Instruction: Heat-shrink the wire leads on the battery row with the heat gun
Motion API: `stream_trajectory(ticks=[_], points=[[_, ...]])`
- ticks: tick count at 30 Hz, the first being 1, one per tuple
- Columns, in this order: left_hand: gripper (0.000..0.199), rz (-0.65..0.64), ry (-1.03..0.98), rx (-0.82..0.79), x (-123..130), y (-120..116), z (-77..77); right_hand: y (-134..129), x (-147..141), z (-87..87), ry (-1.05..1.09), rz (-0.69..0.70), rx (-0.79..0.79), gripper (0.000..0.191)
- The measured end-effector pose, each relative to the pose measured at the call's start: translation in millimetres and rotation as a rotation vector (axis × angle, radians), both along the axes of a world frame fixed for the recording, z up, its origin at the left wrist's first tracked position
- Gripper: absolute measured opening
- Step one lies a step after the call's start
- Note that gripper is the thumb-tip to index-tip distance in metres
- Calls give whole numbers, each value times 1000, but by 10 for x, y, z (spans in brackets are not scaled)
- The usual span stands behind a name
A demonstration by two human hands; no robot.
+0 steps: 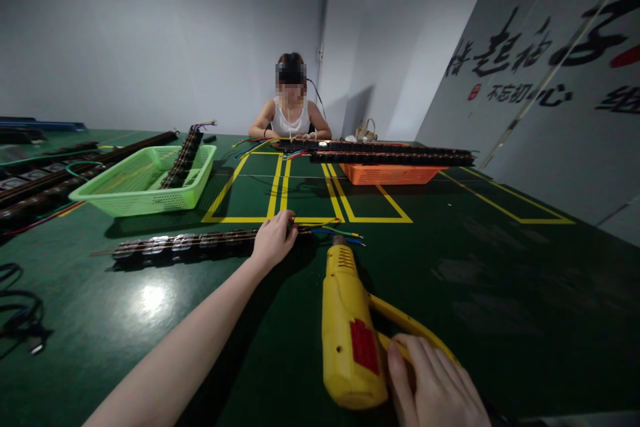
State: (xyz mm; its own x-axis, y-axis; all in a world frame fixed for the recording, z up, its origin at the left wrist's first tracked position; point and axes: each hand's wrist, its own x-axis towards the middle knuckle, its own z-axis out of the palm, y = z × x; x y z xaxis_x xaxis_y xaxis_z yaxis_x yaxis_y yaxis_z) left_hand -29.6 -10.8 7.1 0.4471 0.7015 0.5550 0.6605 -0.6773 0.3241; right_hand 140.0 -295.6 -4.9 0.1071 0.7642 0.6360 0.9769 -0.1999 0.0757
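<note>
A long black strip assembly (195,245) lies across the green table, with red, yellow, green and blue wires (337,232) at its right end. My left hand (276,237) is closed around the strip near that end. My right hand (433,380) grips the handle of a yellow heat gun (353,333), which has a red label. The gun's metal nozzle points away from me at the coloured wires, close beside them.
A green basket (145,200) holds a strip at the left. An orange basket (395,175) supports several long strips (390,152). More strips (60,177) and a black cable (25,313) lie left. A person (291,110) sits opposite.
</note>
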Motion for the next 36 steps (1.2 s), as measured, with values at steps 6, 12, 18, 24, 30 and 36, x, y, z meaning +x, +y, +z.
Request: stream_trajectory(ticks=[6,12,18,24,30,36], points=[[13,50,-102,-50,-10,4,6,168,-274,-2,67,27,-20,23],[13,77,-58,-14,-6,0,-18,156,-261,-18,38,78,-16,28],[14,76,-49,-21,-15,-18,-3,114,-184,81,-55,152,-21,40],[22,60,-21,-17,-15,-29,15,214,-140,268,185,142,-481,53],[39,84,-16,-16,-2,-23,2,290,-201,249,172,117,-425,44],[25,76,39,23,-10,-10,15,201,-210,115,55,169,-174,41]])
